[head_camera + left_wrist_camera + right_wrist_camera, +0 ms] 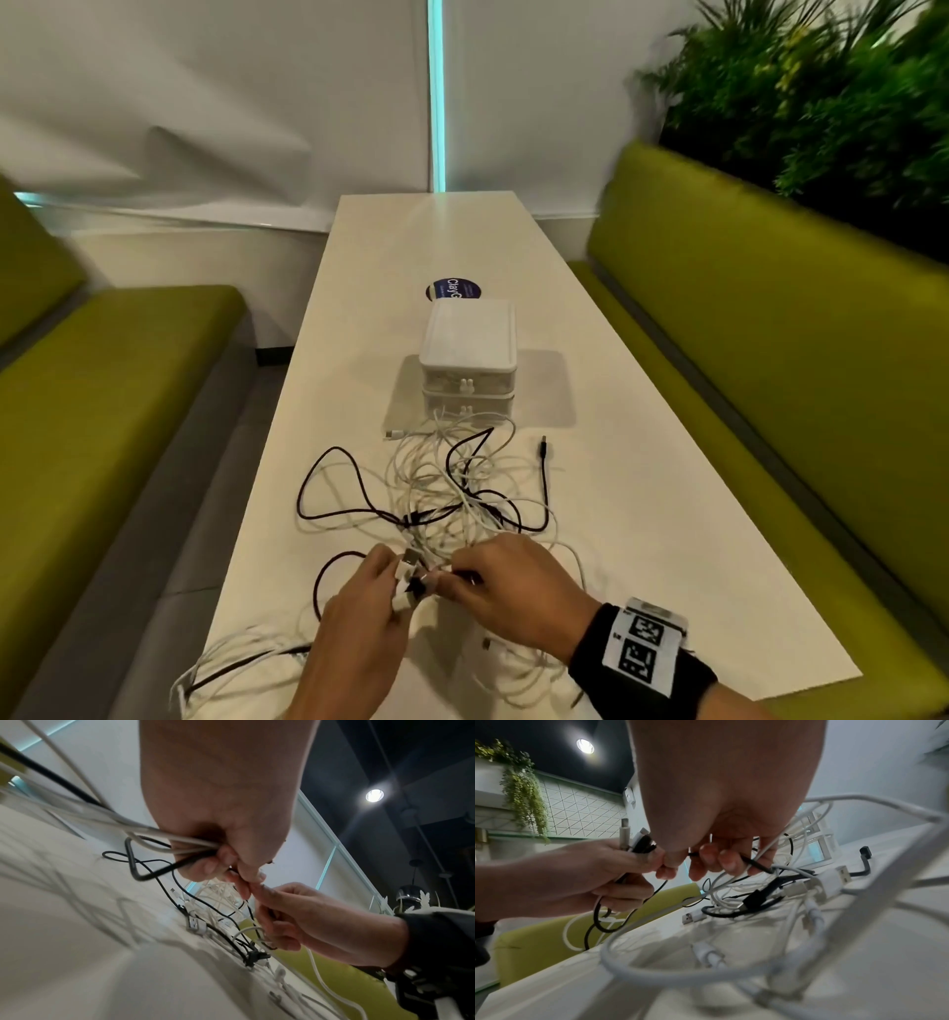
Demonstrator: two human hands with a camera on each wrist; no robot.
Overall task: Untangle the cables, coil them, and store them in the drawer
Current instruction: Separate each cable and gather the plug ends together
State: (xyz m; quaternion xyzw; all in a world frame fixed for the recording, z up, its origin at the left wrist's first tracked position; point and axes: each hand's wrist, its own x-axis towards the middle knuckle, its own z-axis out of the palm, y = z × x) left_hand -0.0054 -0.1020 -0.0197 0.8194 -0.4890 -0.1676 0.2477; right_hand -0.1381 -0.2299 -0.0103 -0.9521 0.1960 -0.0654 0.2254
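A tangle of white and black cables (441, 488) lies on the cream table (642, 514) in front of a small white drawer unit (468, 360), both of whose drawers look closed. My left hand (359, 606) grips a bundle of white and black cable ends (635, 841) near the table's front edge. My right hand (508, 586), touching it fingertip to fingertip, pinches a thin black cable (754, 864). In the left wrist view the cables (164, 843) run from my left fist (218, 860) back across the table. A loose USB plug (834, 880) lies in the heap.
Green benches (744, 360) flank the table on both sides, and plants (821, 103) stand behind the right one. A dark round sticker (452, 289) sits beyond the drawer unit. Some cables (231, 663) hang over the table's front left corner.
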